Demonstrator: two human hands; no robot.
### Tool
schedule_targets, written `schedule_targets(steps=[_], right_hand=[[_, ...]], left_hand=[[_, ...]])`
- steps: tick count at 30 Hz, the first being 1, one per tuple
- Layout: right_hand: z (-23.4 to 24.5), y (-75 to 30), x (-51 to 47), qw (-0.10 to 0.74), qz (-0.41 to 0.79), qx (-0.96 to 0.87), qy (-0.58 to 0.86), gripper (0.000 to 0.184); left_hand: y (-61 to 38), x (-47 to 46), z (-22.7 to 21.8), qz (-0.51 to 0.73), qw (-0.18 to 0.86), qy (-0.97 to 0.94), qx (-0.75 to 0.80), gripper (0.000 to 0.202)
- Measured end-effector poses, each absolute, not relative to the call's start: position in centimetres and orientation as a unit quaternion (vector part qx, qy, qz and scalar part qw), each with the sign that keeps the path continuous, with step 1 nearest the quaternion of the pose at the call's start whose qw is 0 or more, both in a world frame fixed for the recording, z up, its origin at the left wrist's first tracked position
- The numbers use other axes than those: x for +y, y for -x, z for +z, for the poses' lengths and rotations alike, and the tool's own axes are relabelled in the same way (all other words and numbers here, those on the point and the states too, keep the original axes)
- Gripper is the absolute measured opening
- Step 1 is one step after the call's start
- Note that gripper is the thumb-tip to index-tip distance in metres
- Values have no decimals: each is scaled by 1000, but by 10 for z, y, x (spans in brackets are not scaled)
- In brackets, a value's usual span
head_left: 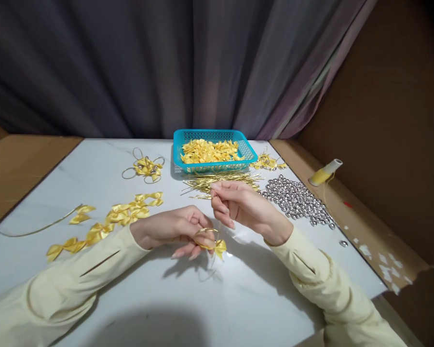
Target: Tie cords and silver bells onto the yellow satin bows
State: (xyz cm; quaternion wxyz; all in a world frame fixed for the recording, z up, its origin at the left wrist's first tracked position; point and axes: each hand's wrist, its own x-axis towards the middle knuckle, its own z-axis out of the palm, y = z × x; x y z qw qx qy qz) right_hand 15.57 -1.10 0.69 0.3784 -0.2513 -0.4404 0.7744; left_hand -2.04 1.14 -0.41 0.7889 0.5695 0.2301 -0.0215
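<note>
Between the thumb and fingers of my left hand (188, 229) is a yellow ribbon bow (220, 248), with a gold wire loop (207, 230) standing up beside it. Part of the bow lies behind the thumb. Up and to the right, my right hand (240, 202) has thumb and forefinger pinched together. Whatever is in that pinch, if anything, is too fine to make out. Behind the right fingertips lies a heap of gold wire pieces (226, 182). Several loose yellow bows (98, 233) are spread on the table left of my left hand.
A blue basket (217, 166) of yellow bows stands at the back. Silver beads (296, 197) are heaped at right, near a yellow thread spool (323, 174) on the cardboard. Bow-and-ring clusters (147, 167) lie at left and right of the basket. A gold wire (39, 229) lies far left.
</note>
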Motion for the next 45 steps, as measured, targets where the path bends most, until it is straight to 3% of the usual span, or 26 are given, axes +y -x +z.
schedule_targets(steps=[19,31,45], right_hand=[[14,-158,-13,440,683,-518,269,22],[4,-156,-9,447,690,-509,254,23],[7,-158,-9,452,643,-557,268,20]], left_hand=[[23,11,-5,-20,842,-487,232,11],[20,14,-17,-20,848,-478,228,11],[19,4,4,24,684,-669,292,20]])
